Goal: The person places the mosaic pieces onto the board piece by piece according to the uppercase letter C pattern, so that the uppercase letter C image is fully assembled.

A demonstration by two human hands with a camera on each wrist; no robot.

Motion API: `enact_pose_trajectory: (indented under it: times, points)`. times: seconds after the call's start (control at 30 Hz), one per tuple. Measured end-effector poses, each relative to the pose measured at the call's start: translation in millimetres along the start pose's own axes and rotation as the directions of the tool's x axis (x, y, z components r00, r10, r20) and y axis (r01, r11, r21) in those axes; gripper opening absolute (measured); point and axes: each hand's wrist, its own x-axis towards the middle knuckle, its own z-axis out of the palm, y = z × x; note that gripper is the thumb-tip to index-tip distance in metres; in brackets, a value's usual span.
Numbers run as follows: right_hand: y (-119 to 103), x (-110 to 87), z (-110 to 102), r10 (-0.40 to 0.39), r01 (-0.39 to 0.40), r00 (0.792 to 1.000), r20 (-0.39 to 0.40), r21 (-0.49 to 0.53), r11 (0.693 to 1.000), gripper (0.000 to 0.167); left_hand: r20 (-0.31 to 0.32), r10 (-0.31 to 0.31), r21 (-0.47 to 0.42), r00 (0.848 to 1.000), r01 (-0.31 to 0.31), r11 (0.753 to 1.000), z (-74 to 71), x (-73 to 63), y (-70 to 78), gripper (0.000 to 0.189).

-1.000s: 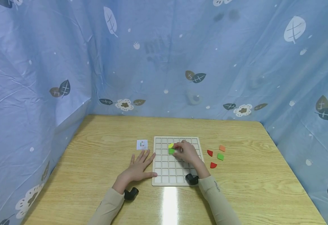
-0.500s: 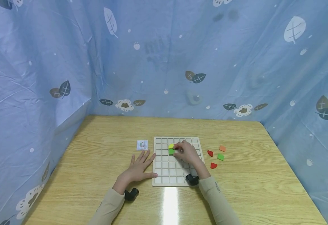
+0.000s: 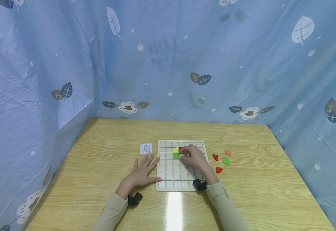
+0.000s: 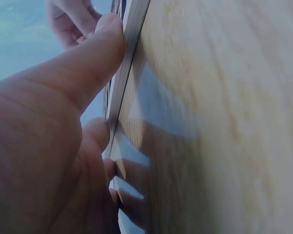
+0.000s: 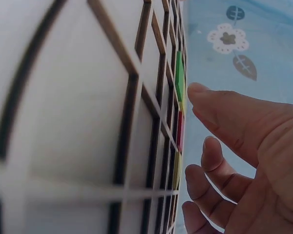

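A white grid board [image 3: 169, 177] lies on the table. My left hand [image 3: 139, 175] rests beside it with fingers spread, thumb and a fingertip at the board's left edge; the left wrist view shows the thumb [image 4: 100, 53] on that edge. Over the board's upper middle hovers my right hand [image 3: 195, 158], fingers loosely bent, no piece visible between them. Left of its fingertips, a yellow rounded piece [image 3: 175, 149] sits above a green square [image 3: 175, 155] in the grid. A red piece [image 3: 180, 149] is partly covered by the fingers. Another yellowish piece [image 5: 177, 168] shows in the right wrist view.
Right of the board lie two red quarter-round pieces, an upper [image 3: 215, 157] and a lower [image 3: 219, 169], with an orange piece [image 3: 228, 152] and a green piece [image 3: 226, 161]. A small printed pattern card [image 3: 146, 148] lies left of the board. A blue curtain [image 3: 156, 64] surrounds the table.
My right hand has shifted slightly right, so more of the red piece in the grid shows and its fingertips stand clear of the green square. The left hand stays put.
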Motion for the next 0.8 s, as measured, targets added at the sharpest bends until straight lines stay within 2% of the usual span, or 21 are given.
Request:
enact_pose_trajectory:
  times: [0.4,0.6,0.8]
  points:
    - [15.9,-10.6,-14.4,-0.020,0.020,1.000,-0.005,0.012,1.000,0.016,0.003,-0.002,-0.010,1.000,0.002,1.000,-1.0,-1.3,0.4,0.084]
    - [25.5,-16.6,-23.7,-0.034,0.034,0.999,-0.019,-0.015,0.999,0.017,0.008,-0.004,0.006,1.000,0.004,1.000,0.5,-0.8,-1.0,0.085]
    - [32.0,-23.0,-31.0,-0.009,0.009,1.000,-0.028,-0.010,1.000,0.017,0.007,-0.004,0.008,1.000,0.003,1.000,0.3,-0.8,-0.4,0.085]
